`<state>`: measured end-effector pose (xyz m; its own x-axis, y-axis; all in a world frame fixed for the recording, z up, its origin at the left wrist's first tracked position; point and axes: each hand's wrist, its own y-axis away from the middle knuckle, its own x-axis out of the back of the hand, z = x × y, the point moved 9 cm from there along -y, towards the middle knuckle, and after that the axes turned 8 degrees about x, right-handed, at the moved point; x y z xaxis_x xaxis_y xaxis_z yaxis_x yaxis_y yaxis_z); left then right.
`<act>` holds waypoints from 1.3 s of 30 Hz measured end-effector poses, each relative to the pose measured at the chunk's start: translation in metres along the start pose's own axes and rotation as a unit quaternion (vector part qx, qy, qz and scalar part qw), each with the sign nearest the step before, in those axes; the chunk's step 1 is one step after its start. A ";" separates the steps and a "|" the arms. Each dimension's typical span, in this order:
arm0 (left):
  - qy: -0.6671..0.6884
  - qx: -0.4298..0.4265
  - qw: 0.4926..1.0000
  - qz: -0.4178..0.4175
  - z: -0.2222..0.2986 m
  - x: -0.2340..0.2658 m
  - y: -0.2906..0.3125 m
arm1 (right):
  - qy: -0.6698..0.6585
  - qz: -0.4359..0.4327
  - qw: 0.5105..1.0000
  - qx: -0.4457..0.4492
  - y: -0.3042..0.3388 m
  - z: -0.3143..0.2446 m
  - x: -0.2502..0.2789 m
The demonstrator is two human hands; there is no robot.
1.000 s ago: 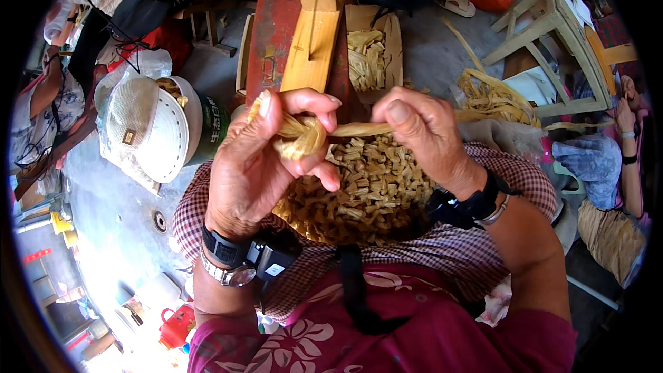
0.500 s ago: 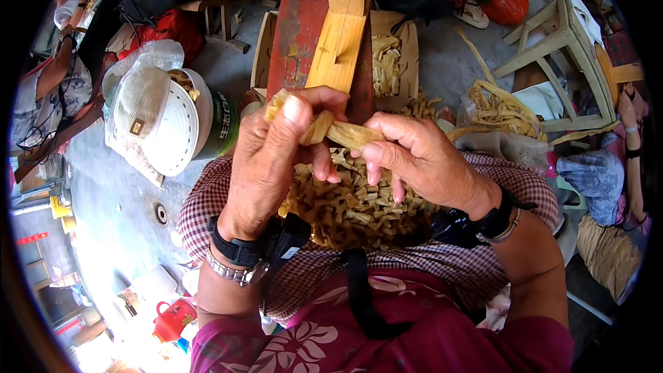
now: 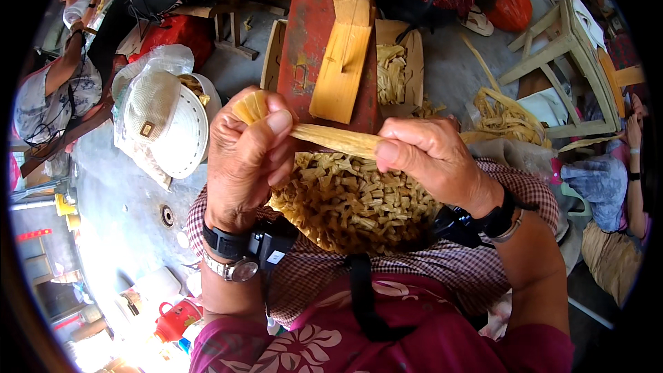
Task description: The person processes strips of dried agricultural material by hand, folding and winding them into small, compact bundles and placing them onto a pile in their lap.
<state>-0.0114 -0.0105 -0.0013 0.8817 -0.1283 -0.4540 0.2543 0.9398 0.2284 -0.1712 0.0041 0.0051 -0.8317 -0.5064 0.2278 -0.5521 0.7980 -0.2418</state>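
A flat yellowish strip of dried plant fibre [image 3: 338,139] stretches between my two hands. My left hand [image 3: 252,148] pinches it between thumb and fingers, and a short folded, fanned end sticks up above the thumb. My right hand [image 3: 435,159] grips the other end, thumb on top. Under the strip, a heap of small knotted pieces of the same fibre [image 3: 359,200] lies in my lap over checked cloth. Just beyond my hands stands a wooden block with a small peg [image 3: 338,72] on a red bench [image 3: 300,62].
A cardboard box [image 3: 412,62] with more pieces sits right of the bench. Long loose strips [image 3: 507,117] lie beside a wooden stool [image 3: 570,62]. On the left are a white hat [image 3: 183,135] and a bucket. Other people sit at both sides.
My hands have moved apart, and the strip that was looped and bunched at my left fingers is now drawn out straight. The view has shifted slightly.
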 end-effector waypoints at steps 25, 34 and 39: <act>-0.401 0.120 0.907 -0.057 0.010 -0.002 -0.031 | -0.043 0.129 0.986 -0.101 -0.009 0.043 0.045; -0.469 -0.095 0.873 0.095 0.027 0.004 -0.036 | 0.018 0.226 0.974 0.023 -0.029 0.042 0.039; -0.547 -0.144 0.822 0.070 0.015 -0.021 -0.037 | 0.026 0.223 0.974 -0.012 -0.029 0.049 0.030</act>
<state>-0.0333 -0.0477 0.0124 0.7634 -0.0728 0.6418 0.1541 0.9855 -0.0715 -0.1830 -0.0502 -0.0272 -0.9841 -0.0900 0.1530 -0.1337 0.9427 -0.3057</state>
